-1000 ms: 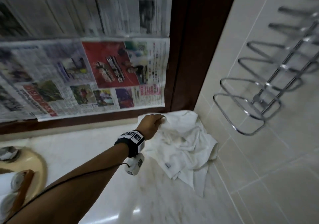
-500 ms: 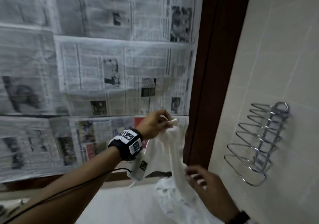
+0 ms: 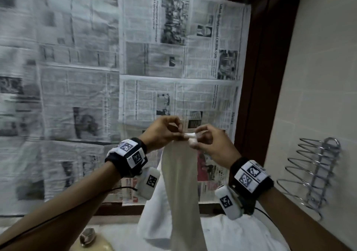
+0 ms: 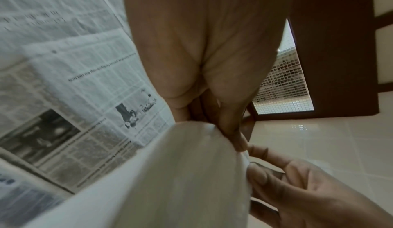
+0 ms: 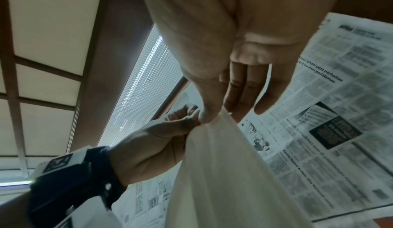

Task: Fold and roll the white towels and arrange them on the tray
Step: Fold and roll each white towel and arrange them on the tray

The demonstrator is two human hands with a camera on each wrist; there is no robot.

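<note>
A white towel (image 3: 181, 181) hangs straight down in front of the newspaper-covered wall, held up by its top edge. My left hand (image 3: 164, 133) pinches that edge from the left, and my right hand (image 3: 210, 144) pinches it right beside, the two hands almost touching. The left wrist view shows the towel (image 4: 170, 181) draped under my left thumb (image 4: 234, 135), with the right hand (image 4: 297, 189) close below. In the right wrist view my right thumb (image 5: 208, 112) pinches the towel (image 5: 223, 172) next to my left hand (image 5: 159, 139). The rim of the tan tray (image 3: 96, 248) peeks in at the bottom left.
More white cloth (image 3: 231, 235) lies on the counter below the hanging towel. A chrome wire rack (image 3: 313, 175) is fixed to the tiled wall on the right. A dark wooden frame (image 3: 266, 77) borders the newspaper sheets (image 3: 96, 77). A small round object (image 3: 87, 237) sits on the tray.
My left hand lifted the towel off the counter and raised it high. My right hand came up from below and now pinches the top edge beside the left.
</note>
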